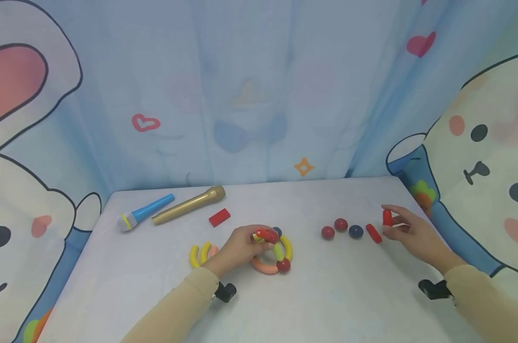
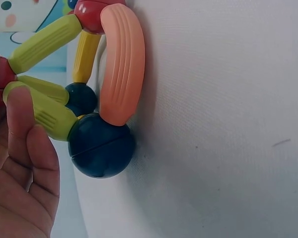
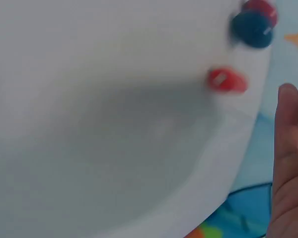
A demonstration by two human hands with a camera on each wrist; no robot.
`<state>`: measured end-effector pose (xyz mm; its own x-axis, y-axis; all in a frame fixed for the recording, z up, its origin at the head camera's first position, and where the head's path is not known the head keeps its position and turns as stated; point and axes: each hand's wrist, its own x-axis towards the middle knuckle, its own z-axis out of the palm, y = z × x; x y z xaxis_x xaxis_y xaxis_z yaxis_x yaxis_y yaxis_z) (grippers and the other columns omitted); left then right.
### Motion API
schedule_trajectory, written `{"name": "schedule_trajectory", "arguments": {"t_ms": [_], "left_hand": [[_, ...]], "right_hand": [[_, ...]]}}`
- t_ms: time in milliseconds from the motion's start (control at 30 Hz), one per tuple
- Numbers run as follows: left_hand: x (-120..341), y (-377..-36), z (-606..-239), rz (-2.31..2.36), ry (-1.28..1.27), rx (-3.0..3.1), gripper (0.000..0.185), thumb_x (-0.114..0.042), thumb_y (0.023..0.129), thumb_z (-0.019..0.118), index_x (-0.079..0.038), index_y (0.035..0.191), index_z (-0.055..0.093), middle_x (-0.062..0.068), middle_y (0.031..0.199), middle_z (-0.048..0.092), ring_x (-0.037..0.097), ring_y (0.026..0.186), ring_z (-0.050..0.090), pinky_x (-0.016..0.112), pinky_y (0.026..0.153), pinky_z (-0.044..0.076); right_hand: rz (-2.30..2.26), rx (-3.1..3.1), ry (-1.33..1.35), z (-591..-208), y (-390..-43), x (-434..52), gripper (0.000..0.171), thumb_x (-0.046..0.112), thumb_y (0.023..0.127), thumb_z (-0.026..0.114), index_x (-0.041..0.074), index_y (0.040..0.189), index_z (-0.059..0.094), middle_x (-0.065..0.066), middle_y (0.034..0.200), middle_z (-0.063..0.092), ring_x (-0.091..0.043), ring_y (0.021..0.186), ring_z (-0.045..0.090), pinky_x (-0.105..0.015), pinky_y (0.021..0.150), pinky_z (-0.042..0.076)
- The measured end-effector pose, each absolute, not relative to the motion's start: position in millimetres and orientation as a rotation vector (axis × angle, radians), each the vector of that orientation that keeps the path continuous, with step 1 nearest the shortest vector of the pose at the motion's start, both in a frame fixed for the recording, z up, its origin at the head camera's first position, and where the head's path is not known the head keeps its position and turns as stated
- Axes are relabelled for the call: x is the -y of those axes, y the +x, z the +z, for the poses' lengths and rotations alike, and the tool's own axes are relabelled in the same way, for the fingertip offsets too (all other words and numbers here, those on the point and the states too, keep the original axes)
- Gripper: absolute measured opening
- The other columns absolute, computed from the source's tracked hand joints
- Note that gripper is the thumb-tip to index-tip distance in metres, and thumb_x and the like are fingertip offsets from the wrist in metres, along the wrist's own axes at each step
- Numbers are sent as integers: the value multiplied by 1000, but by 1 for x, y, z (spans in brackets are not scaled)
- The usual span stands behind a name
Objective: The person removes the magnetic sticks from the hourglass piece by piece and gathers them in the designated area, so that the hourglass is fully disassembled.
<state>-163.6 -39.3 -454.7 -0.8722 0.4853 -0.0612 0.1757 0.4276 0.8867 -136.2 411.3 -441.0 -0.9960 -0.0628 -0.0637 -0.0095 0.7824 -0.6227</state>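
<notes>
steadying bead-and-rod ring (image 1: 272, 252) mid-bench (image 1: 327, 295) with left hand (image 1: 237, 247), fingers curled round red rod; right hand (image 1: 406, 233) pinching short red piece (image 1: 387, 217) near loose balls (image 1: 340, 228); needing carrying across, aligning.

Two toy microphones (blue (image 1: 145, 212), gold (image 1: 189, 205)), red block (image 1: 219, 217).

Microphones (image 1: 173, 208) lie behind-left of the ring (image 1: 272, 252); balls (image 1: 341, 228) to its right.
</notes>
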Motion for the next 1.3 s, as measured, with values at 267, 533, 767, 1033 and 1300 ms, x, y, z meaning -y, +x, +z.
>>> {"name": "schedule_trajectory", "arguments": {"t_ms": [267,533,767,1033,1300], "left_hand": [[40,-165,-455,1415,565,-2380,41,-28,88,78,-26,128,66,-13,99,66,16,65,54,27,56,45],[40,-165,-457,1431,562,-2374,41,-29,88,78,-27,127,67,-13,99,67,16,64,54,27,56,46],[39,-165,-458,1430,553,-2381,42,-29,88,79,-27,127,67,-14,98,66,16,66,54,28,57,46],[39,-165,-458,1432,555,-2381,42,-28,87,79,-25,127,67,-12,96,66,16,63,54,28,55,46],[39,-165,-458,1442,572,-2386,41,-28,87,79,-24,126,67,-13,98,66,16,66,55,28,56,47]], "right_hand": [[-779,-2871,-39,-469,-134,-452,64,28,96,68,-1,145,42,-30,116,57,-48,101,59,-54,78,56],[-570,-2963,-119,-482,-145,-448,62,30,91,73,0,139,49,-22,106,62,-42,95,61,-57,78,54],[-559,-2972,-103,-484,-152,-444,64,26,89,76,-3,139,48,-23,104,63,-45,96,60,-58,79,54],[-649,-2896,-25,-480,-149,-444,75,30,86,79,-6,141,42,-26,109,60,-46,100,58,-59,81,53],[-671,-2864,-20,-475,-145,-445,80,27,85,80,-8,143,37,-29,113,58,-47,99,59,-57,79,54]]}}
